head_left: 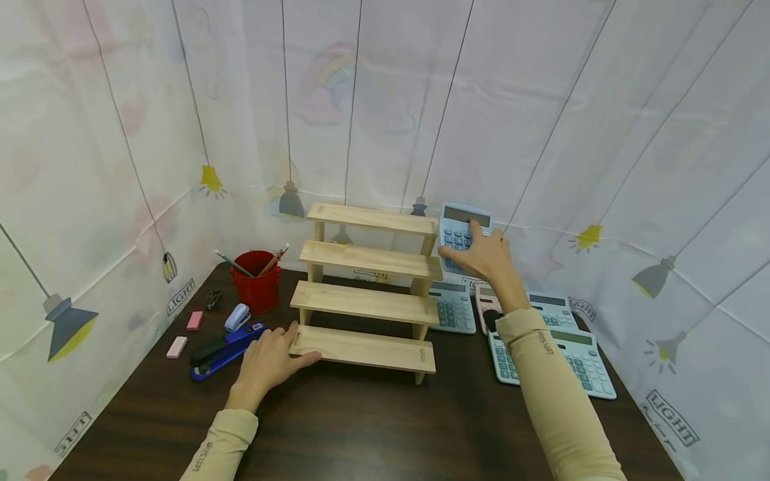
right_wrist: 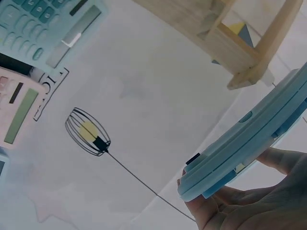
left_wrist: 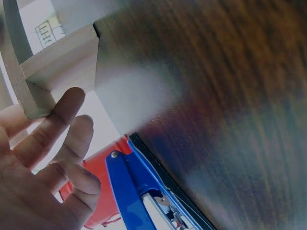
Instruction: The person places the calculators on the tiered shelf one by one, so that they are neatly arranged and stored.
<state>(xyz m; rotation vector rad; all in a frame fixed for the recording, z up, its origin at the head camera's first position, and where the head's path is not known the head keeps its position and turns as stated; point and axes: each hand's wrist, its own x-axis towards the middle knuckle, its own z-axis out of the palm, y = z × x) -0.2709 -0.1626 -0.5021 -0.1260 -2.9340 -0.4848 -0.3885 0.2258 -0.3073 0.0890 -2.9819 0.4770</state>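
Observation:
A light-blue calculator (head_left: 452, 234) is held up by my right hand (head_left: 486, 257), beside the right end of the top step and in front of the wall cloth. The right wrist view shows that calculator (right_wrist: 240, 139) edge-on, with fingers at its lower end and the thumb on its key side. At the lowest step of a four-step wooden display shelf (head_left: 363, 347), my left hand (head_left: 267, 361) holds the left end, thumb along the front edge. In the left wrist view the index finger is partly hidden behind the wooden end (left_wrist: 36, 100); the other fingers hang loosely bent.
Right of the shelf lie several calculators, including a blue one (head_left: 452, 310) and a pink one (head_left: 483, 304). To the left are a red bucket (head_left: 255, 294) with pencils, a blue stapler (head_left: 225, 351), a small stapler (head_left: 237, 317), a pink eraser (head_left: 194, 321) and a paler eraser (head_left: 177, 347).

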